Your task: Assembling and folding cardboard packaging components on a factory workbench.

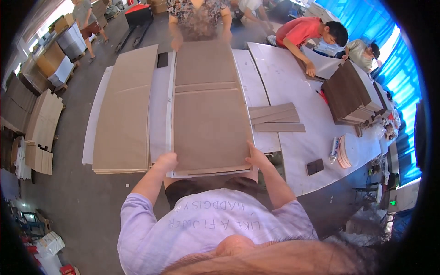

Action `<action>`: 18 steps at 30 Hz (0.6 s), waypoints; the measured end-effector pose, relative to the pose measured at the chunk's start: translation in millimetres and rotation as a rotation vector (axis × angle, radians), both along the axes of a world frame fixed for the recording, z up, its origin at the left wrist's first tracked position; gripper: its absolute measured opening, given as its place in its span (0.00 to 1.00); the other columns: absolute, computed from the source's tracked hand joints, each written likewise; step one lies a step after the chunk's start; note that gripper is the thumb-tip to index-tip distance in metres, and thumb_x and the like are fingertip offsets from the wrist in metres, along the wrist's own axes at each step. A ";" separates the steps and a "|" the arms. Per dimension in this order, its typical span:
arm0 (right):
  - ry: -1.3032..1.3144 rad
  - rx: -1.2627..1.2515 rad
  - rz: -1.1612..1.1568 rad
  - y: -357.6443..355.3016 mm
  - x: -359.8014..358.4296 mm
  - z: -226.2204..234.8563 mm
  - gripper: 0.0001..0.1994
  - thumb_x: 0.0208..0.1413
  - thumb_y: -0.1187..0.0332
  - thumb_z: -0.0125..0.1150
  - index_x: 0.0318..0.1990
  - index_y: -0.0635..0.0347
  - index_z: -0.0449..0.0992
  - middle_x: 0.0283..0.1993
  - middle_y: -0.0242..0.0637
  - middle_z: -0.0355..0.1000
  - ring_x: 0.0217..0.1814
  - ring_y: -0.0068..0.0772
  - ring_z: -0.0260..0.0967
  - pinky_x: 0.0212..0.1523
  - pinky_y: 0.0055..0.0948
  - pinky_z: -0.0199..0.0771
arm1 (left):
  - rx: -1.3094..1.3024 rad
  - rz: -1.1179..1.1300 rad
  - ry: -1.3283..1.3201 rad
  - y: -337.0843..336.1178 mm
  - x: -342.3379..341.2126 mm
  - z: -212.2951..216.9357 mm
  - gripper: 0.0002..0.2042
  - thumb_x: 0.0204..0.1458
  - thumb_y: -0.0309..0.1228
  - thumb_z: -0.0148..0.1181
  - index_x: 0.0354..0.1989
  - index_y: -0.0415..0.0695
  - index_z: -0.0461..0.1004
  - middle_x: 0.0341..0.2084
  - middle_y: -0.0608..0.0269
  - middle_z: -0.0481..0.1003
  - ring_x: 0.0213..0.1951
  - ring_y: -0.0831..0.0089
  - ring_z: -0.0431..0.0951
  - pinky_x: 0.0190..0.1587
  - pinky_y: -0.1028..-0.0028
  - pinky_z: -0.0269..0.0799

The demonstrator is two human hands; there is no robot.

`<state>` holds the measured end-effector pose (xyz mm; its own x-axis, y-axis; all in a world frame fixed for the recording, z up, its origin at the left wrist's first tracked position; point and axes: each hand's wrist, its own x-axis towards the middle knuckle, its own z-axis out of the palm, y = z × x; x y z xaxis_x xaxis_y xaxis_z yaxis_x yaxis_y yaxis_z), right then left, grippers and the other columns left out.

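A long brown cardboard sheet [208,128] with white edges and two creases across it lies lengthwise in front of me. My left hand [167,161] is closed around its near left corner, fingers curled at the edge. On the opposite side, my right hand [256,156] grips the sheet's right edge close to the near corner; its fingertips are partly hidden. A co-worker [199,20] stands at the far end with both hands at the far corners of the sheet.
A stack of brown sheets [126,114] lies left, near a dark phone [162,59]. On the white table [298,160] are cardboard strips [275,114], a tape roll [351,150], a spray can [334,150] and stacked brown boards [348,94]. Another person [305,34] bends over the table.
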<state>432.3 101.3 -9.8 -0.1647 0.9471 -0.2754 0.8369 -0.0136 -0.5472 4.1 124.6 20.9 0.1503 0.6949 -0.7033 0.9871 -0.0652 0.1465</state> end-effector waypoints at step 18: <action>-0.668 -0.164 0.238 4.0 -56.9 2.5 0.23 0.55 0.59 0.53 0.55 0.63 0.68 0.42 0.40 0.77 0.44 0.41 0.77 0.40 0.38 0.76 | 0.463 -0.128 0.164 -38.4 14.7 -32.7 0.35 0.53 0.50 0.50 0.67 0.46 0.52 0.68 0.59 0.50 0.71 0.66 0.38 0.67 0.45 0.30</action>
<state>375.4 105.3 -7.3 -0.1083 0.8446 -0.5243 0.9822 0.1723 0.0746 18.8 86.2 -11.8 0.1680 0.9227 -0.3470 0.9745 -0.2086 -0.0829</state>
